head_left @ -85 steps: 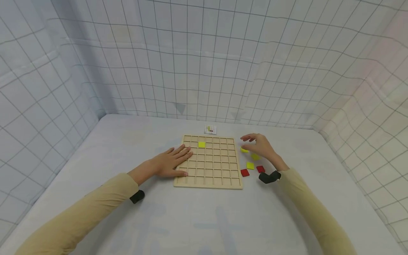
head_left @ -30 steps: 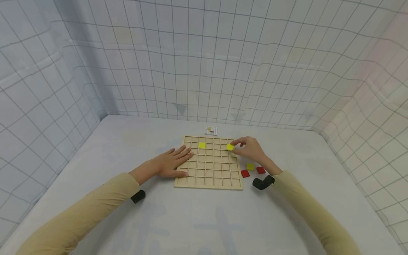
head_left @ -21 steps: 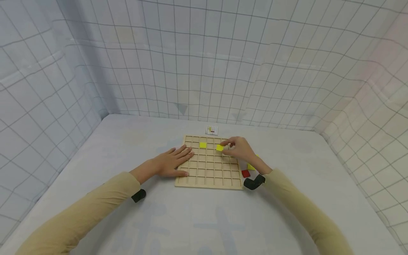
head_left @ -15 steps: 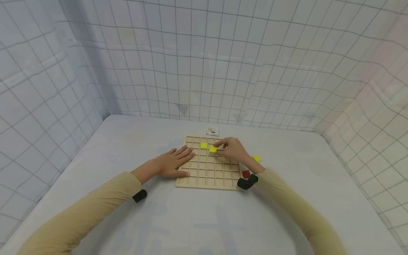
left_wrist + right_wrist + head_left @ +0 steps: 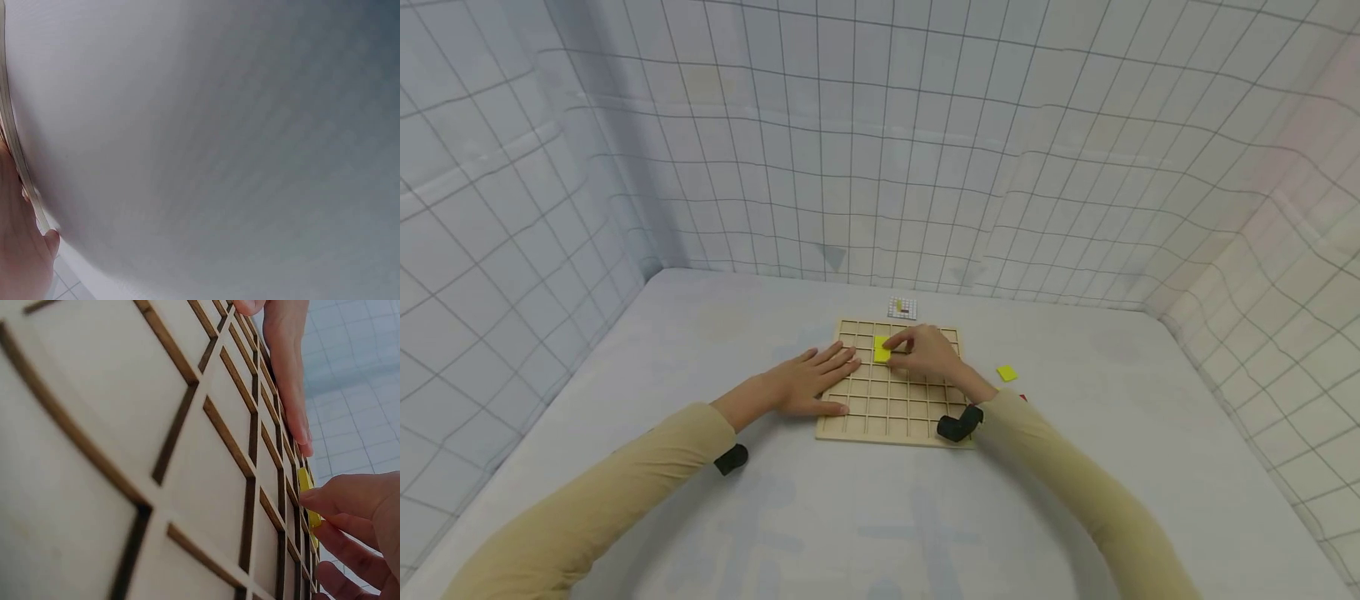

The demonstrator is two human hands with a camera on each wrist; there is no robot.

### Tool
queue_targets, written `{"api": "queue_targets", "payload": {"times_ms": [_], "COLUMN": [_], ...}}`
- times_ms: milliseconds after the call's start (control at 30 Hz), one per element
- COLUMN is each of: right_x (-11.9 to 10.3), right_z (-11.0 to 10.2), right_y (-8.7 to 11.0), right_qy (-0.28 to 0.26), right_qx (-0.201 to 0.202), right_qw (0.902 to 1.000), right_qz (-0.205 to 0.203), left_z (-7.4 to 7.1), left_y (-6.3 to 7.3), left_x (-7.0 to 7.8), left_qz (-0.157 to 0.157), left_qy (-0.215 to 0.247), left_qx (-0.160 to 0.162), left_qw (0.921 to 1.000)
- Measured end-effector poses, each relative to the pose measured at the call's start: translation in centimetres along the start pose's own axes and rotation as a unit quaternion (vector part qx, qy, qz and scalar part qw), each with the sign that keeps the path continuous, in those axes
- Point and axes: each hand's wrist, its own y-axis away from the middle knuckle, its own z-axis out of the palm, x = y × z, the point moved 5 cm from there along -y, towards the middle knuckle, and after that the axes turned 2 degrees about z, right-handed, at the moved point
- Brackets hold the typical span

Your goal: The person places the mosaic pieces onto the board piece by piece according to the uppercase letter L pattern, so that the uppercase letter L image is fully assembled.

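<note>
A wooden grid board (image 5: 895,432) lies on the table, one yellow tile (image 5: 880,340) in a cell of its far part. My right hand (image 5: 927,352) pinches a second yellow tile (image 5: 305,487) between thumb and fingers, low over the board. In the head view the held tile overlaps the cell just nearer than the first tile, and the two yellow patches run together. Spread across the board's left edge, my left hand (image 5: 808,383) presses down with straight fingers. The left wrist view catches only part of that hand (image 5: 25,250) and the board's edge (image 5: 14,125).
Right of the board lies a loose yellow tile (image 5: 1007,372). A red tile (image 5: 1023,397) peeks out behind the right sleeve, mostly hidden. Beyond the board's far edge sits a small printed grid card (image 5: 902,308). Gridded curtains (image 5: 910,167) enclose the table's back and sides.
The right hand took a yellow tile from those at the right, then carried it leftward over the board to beside the first yellow tile. The left hand stays in place.
</note>
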Motion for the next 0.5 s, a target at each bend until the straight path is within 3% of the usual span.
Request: {"api": "queue_targets", "payload": {"times_ms": [500], "right_x": [-0.05], "right_z": [0.4], "right_y": [-0.07], "right_qy": [-0.005], "right_qx": [-0.017], "right_qw": [0.9997], "right_qz": [0.013], "left_z": [-0.13], "left_y": [0.07], "left_x": [0.08], "left_qz": [0.002], "left_qy": [0.003], "left_qx": [0.0], "left_qw": [1.0]}}
